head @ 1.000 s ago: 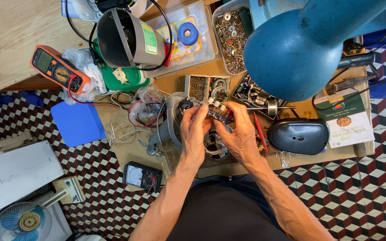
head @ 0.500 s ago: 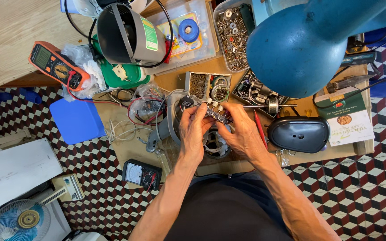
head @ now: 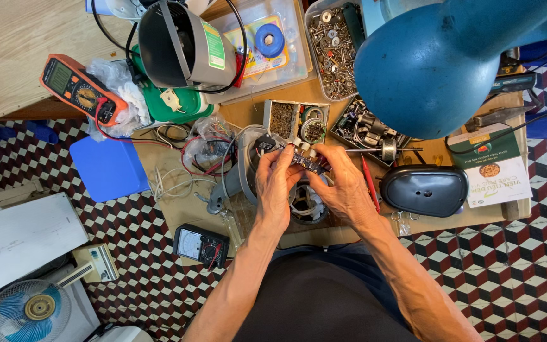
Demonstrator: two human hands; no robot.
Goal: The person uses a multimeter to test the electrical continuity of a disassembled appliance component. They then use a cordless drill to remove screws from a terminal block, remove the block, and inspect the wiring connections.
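Dark small circuit board still pinched between my left hand and right hand, little changed from a moment ago, both hands clamped on its ends, long axis running left to right, held over the grey motor housing, blue lamp shade at far right

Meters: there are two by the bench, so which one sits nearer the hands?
The black analog meter, lying just below the left hand. The orange digital meter lies far off at the upper left, red lead attached.
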